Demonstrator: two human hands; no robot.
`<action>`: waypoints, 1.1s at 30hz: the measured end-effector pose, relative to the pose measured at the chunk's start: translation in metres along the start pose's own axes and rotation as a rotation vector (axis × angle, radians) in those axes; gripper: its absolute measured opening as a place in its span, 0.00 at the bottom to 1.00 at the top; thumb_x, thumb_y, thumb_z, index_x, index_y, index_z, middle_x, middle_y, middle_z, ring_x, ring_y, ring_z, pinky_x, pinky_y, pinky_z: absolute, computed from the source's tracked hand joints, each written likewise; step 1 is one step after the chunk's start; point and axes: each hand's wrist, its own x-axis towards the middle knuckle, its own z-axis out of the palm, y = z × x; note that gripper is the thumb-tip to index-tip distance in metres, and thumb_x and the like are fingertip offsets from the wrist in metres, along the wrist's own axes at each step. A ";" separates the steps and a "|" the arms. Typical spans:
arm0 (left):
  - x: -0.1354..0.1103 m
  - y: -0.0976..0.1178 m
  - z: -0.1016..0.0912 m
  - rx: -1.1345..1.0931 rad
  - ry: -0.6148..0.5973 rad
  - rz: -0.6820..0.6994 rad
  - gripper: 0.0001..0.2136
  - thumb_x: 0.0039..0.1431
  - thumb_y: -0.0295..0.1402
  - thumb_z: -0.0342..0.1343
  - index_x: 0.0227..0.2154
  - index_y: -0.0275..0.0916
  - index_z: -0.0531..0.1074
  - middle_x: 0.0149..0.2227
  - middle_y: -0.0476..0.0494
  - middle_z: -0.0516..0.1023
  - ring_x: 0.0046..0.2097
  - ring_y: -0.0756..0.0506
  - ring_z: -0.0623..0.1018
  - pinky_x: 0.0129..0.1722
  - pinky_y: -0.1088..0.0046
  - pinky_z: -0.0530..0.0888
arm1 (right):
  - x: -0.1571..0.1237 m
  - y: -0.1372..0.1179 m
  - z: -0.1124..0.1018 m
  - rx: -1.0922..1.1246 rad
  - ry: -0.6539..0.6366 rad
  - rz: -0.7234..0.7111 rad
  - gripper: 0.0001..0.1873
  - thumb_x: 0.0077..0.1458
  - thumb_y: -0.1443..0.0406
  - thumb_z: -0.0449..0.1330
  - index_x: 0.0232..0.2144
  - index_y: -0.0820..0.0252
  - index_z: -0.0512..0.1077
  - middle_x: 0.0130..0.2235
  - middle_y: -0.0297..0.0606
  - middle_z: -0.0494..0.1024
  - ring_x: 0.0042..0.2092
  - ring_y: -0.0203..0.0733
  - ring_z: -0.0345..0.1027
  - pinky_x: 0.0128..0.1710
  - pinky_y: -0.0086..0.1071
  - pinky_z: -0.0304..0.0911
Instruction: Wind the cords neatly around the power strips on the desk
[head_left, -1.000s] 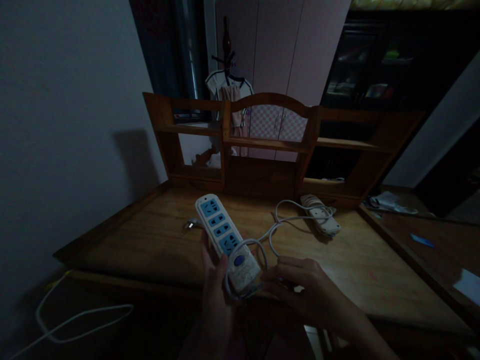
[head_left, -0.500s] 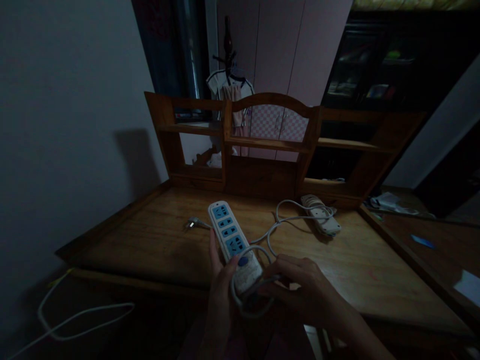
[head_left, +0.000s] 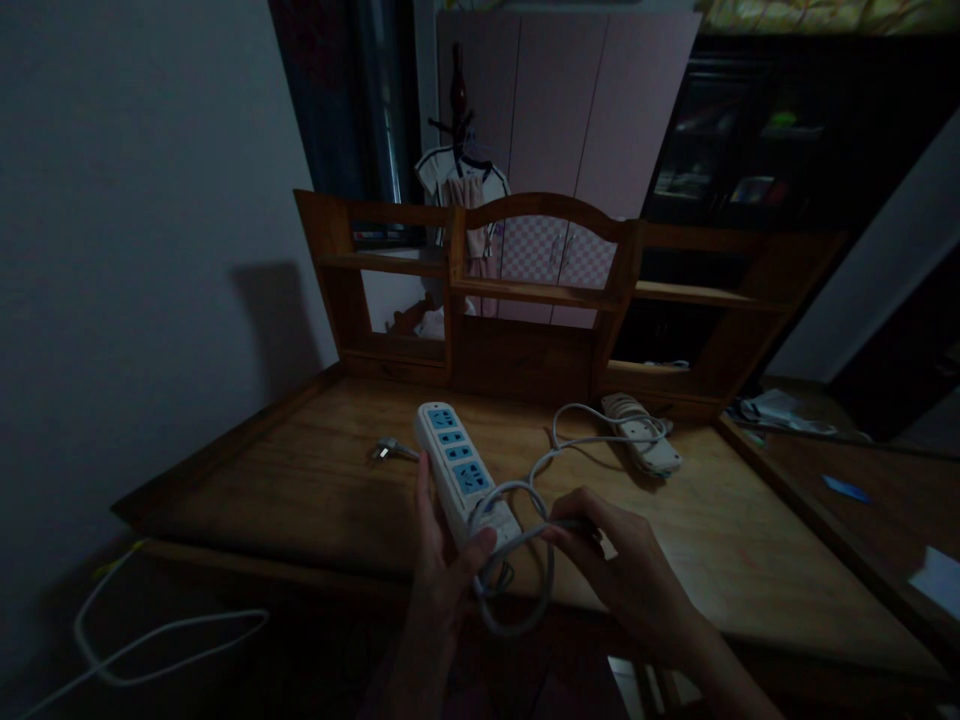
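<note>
My left hand (head_left: 442,570) is closed around the near part of a white power strip (head_left: 452,492) with blue socket faces, its thumb on the top near the cord. The strip is tilted, its far end over the wooden desk. Between thumb and fingers, my right hand (head_left: 611,560) pinches the grey power cord (head_left: 517,540), which loops around the strip's near end. More of the cord runs over the desk toward a second white power strip (head_left: 651,445) at the back right. A plug (head_left: 388,450) lies on the desk left of the held strip.
The wooden desk (head_left: 285,480) has a shelf unit (head_left: 544,292) along its back. A white cable (head_left: 172,625) hangs at the lower left. To the right, a blue packet (head_left: 846,488) and white paper (head_left: 937,578) lie on another surface.
My right hand has moved a little to the right and up, drawing the cord out from the strip's near end. In my left hand the strip has tipped, showing more of its side.
</note>
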 end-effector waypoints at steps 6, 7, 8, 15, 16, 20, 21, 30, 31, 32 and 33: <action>-0.002 0.002 0.001 -0.082 -0.044 -0.112 0.44 0.46 0.32 0.63 0.65 0.56 0.48 0.60 0.44 0.67 0.52 0.38 0.75 0.40 0.72 0.77 | 0.000 0.001 -0.001 -0.028 0.063 0.017 0.06 0.62 0.60 0.57 0.35 0.56 0.67 0.30 0.32 0.72 0.29 0.34 0.63 0.27 0.26 0.56; -0.002 0.003 0.001 -0.077 -0.049 -0.128 0.44 0.47 0.32 0.63 0.65 0.56 0.49 0.60 0.44 0.67 0.51 0.39 0.75 0.39 0.72 0.77 | 0.000 0.001 -0.001 -0.031 0.080 0.022 0.06 0.62 0.60 0.57 0.35 0.56 0.67 0.30 0.32 0.72 0.29 0.34 0.63 0.28 0.26 0.56; -0.002 0.004 0.002 -0.073 -0.046 -0.133 0.42 0.48 0.34 0.63 0.65 0.56 0.49 0.60 0.44 0.67 0.50 0.39 0.76 0.39 0.72 0.77 | 0.000 0.000 -0.002 -0.030 0.096 0.022 0.07 0.62 0.60 0.57 0.34 0.57 0.67 0.30 0.32 0.72 0.29 0.34 0.64 0.28 0.26 0.57; 0.005 0.000 -0.001 -0.131 -0.021 -0.144 0.26 0.61 0.41 0.53 0.63 0.53 0.58 0.63 0.47 0.64 0.55 0.41 0.72 0.46 0.73 0.74 | -0.001 -0.004 -0.007 0.005 0.013 0.016 0.08 0.61 0.60 0.58 0.33 0.58 0.69 0.29 0.32 0.71 0.30 0.35 0.63 0.30 0.28 0.57; 0.006 -0.001 -0.003 -0.117 -0.031 -0.139 0.28 0.60 0.39 0.55 0.63 0.54 0.57 0.62 0.47 0.65 0.55 0.41 0.73 0.45 0.73 0.74 | -0.002 -0.005 -0.008 0.011 -0.017 0.017 0.08 0.61 0.60 0.58 0.33 0.57 0.69 0.29 0.32 0.71 0.30 0.35 0.63 0.30 0.28 0.57; 0.008 -0.001 -0.008 -0.013 -0.046 -0.116 0.36 0.55 0.35 0.60 0.65 0.55 0.52 0.60 0.44 0.67 0.52 0.40 0.75 0.42 0.73 0.75 | -0.004 -0.006 -0.007 0.034 -0.086 0.032 0.08 0.61 0.60 0.58 0.33 0.57 0.70 0.29 0.32 0.72 0.30 0.34 0.63 0.30 0.27 0.57; 0.007 -0.001 -0.007 0.016 -0.041 -0.097 0.37 0.54 0.36 0.60 0.65 0.56 0.52 0.60 0.44 0.67 0.54 0.39 0.74 0.43 0.72 0.75 | -0.004 -0.005 -0.006 0.038 -0.090 0.036 0.08 0.61 0.60 0.58 0.33 0.57 0.70 0.29 0.32 0.73 0.30 0.34 0.64 0.30 0.27 0.58; -0.004 -0.002 0.002 0.354 -0.051 0.153 0.52 0.41 0.37 0.70 0.67 0.50 0.44 0.66 0.40 0.55 0.65 0.31 0.59 0.60 0.54 0.62 | -0.008 0.002 0.015 0.088 -0.161 0.023 0.07 0.59 0.65 0.60 0.40 0.53 0.76 0.35 0.31 0.80 0.32 0.34 0.72 0.31 0.24 0.63; -0.005 -0.001 0.003 0.372 -0.043 0.166 0.51 0.43 0.38 0.68 0.67 0.50 0.44 0.67 0.40 0.55 0.65 0.31 0.59 0.61 0.53 0.61 | -0.010 0.004 0.018 0.081 -0.125 0.021 0.08 0.58 0.65 0.61 0.41 0.52 0.76 0.34 0.31 0.80 0.31 0.34 0.72 0.30 0.24 0.63; -0.007 0.000 0.004 0.364 -0.036 0.164 0.48 0.47 0.39 0.66 0.67 0.50 0.43 0.67 0.41 0.54 0.65 0.32 0.59 0.61 0.54 0.62 | -0.012 0.006 0.021 0.073 -0.080 0.018 0.09 0.58 0.64 0.62 0.42 0.51 0.76 0.33 0.31 0.80 0.30 0.34 0.72 0.29 0.24 0.63; -0.008 0.001 0.006 0.330 -0.030 0.149 0.44 0.52 0.39 0.62 0.67 0.51 0.43 0.67 0.42 0.53 0.65 0.33 0.60 0.61 0.54 0.62 | -0.015 0.009 0.024 0.070 -0.029 0.015 0.12 0.57 0.63 0.62 0.44 0.51 0.75 0.31 0.31 0.80 0.29 0.34 0.72 0.28 0.24 0.64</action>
